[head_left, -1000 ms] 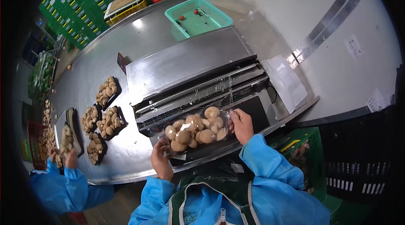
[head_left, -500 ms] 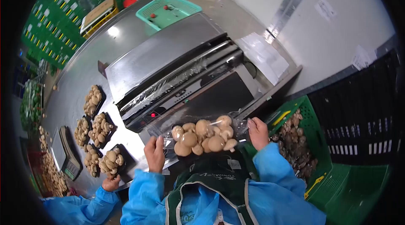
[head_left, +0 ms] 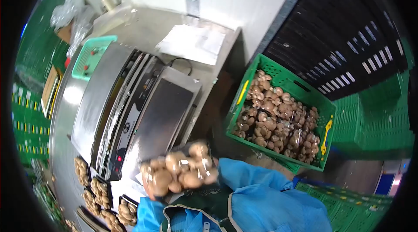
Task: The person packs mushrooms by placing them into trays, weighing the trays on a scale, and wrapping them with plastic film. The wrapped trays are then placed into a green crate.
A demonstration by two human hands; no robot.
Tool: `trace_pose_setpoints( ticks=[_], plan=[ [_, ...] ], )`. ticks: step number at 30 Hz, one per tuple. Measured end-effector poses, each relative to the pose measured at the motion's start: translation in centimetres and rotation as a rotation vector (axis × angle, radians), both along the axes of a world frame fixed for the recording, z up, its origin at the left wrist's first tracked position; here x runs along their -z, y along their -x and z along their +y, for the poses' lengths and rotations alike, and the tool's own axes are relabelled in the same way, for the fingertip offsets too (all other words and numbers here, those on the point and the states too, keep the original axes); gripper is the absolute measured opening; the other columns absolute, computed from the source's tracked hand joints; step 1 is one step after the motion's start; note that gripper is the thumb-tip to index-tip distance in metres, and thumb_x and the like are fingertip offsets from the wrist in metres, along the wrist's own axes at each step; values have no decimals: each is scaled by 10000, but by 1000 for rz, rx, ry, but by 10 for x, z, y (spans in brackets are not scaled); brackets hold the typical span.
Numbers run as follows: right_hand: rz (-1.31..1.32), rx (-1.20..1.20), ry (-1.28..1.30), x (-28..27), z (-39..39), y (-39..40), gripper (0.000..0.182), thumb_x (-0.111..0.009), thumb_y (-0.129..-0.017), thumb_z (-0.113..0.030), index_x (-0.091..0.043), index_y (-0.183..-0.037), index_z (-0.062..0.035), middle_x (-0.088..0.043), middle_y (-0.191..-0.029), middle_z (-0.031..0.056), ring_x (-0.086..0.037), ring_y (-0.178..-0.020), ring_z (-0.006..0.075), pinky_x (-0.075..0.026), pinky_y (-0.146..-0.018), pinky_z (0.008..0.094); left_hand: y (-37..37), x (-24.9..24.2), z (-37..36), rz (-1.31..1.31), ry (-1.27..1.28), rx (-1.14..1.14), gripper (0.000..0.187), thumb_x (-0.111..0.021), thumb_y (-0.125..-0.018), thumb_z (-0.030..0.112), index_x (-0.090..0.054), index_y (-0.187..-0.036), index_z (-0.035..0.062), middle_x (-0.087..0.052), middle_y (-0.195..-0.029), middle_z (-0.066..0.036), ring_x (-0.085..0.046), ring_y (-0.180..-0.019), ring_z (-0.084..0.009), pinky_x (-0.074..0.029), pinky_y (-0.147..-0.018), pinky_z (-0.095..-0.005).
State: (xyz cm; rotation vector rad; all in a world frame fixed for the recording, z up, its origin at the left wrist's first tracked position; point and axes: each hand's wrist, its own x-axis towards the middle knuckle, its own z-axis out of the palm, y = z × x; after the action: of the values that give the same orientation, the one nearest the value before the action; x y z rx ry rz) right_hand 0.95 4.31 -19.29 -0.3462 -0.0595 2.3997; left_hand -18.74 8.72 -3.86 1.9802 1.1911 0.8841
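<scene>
A film-wrapped tray of mushrooms (head_left: pixel 178 171), slightly blurred, is held up close to my chest. My left hand (head_left: pixel 150 193) grips its lower left end, the fingers mostly hidden behind the pack. At the right end, only a sliver of my right hand (head_left: pixel 215 161) shows beside the blue sleeve, against the pack. Just beyond the pack lies the dark plate of the wrapping machine (head_left: pixel 161 110), with a red light on its panel.
To the right stands a green crate (head_left: pixel 300 85) full of wrapped mushroom packs. Several unwrapped mushroom trays (head_left: pixel 100 192) sit at lower left, near a scale (head_left: pixel 89 219). Behind are a mint basket (head_left: pixel 93 45), white sheets (head_left: pixel 191 42) and black crates (head_left: pixel 335 27).
My view has swung right, towards the green crate. The mushroom pack is now lifted off the machine's front, its film drawn in around it. The other person's hand has left the view.
</scene>
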Motion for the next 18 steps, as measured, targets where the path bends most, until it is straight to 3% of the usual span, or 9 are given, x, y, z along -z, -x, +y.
trace_pose_setpoints(
  ticks=[4, 6, 7, 9, 10, 11, 13, 16, 18],
  plan=[
    [196, -148, -10, -72, -46, 0, 311, -517, -880, -149, -476, -1157, -15, -576, -1017, 52, -550, -877, 116, -461, -757, 222, -37, -43, -57, -1440, 1210, -280, 155, -570, -861, 200, -608, -983, 112, -561, -1137, -81, -515, -1052, -240, -461, -822, -305],
    [374, -83, -132, -134, -43, -19, 238, -573, -854, -106, -553, -1071, -12, -607, -995, 69, -587, -908, 161, -469, -821, 280, -43, -49, -77, -1241, 1363, -56, 177, -563, -865, 202, -592, -1012, 107, -552, -1151, -89, -511, -1065, -234, -457, -837, -306],
    [122, -97, -221, -154, -39, -33, 208, -563, -873, -134, -566, -1036, -5, -603, -976, 68, -582, -878, 156, -470, -805, 289, -47, -51, -85, -1142, 1402, 68, 188, -560, -867, 203, -583, -1026, 104, -547, -1158, -93, -509, -1072, -232, -455, -844, -306],
    [-639, -155, -1019, -131, -11, -65, 203, -556, -884, -163, -572, -1011, -7, -603, -941, 54, -577, -829, 151, -473, -776, 288, -47, -52, -98, -1051, 1453, 169, 212, -554, -871, 205, -566, -1054, 99, -538, -1171, -101, -505, -1085, -227, -452, -860, -306],
    [-952, -1, -896, -146, -2, -87, 228, -538, -895, -176, -537, -1067, -26, -589, -963, 46, -557, -835, 137, -461, -777, 288, -46, -50, -101, -1015, 1470, 196, 224, -550, -874, 206, -558, -1068, 97, -533, -1178, -105, -503, -1091, -224, -450, -867, -306],
    [-703, 248, -620, -179, 10, -101, 329, -543, -904, -236, -479, -1140, -16, -547, -1023, 75, -521, -981, 149, -424, -873, 311, -45, -48, -104, -986, 1482, 209, 236, -547, -876, 208, -549, -1083, 94, -529, -1185, -110, -501, -1098, -221, -448, -875, -307],
    [-699, 368, -1137, -244, 20, -90, 705, -557, -863, -412, -288, -1355, 17, -419, -1302, 184, -352, -1265, 281, -260, -1049, 415, -43, -45, -104, -949, 1498, 217, 261, -541, -880, 210, -533, -1111, 89, -520, -1199, -118, -497, -1111, -216, -445, -890, -307],
    [-554, -257, -1568, -265, -1, -32, 697, -606, -828, -311, -286, -1364, -1, -445, -1279, 230, -458, -1160, 359, -343, -991, 390, -36, -38, -102, -903, 1523, 205, 299, -531, -886, 213, -507, -1154, 81, -506, -1219, -130, -491, -1130, -208, -440, -913, -308],
    [-657, -415, -1369, -272, -5, -53, 584, -582, -867, -347, -363, -1350, -104, -433, -1328, 181, -460, -1135, 417, -406, -922, 475, -28, -35, -101, -879, 1539, 198, 325, -525, -890, 215, -490, -1182, 76, -497, -1233, -138, -488, -1143, -203, -436, -928, -308]
  ],
)
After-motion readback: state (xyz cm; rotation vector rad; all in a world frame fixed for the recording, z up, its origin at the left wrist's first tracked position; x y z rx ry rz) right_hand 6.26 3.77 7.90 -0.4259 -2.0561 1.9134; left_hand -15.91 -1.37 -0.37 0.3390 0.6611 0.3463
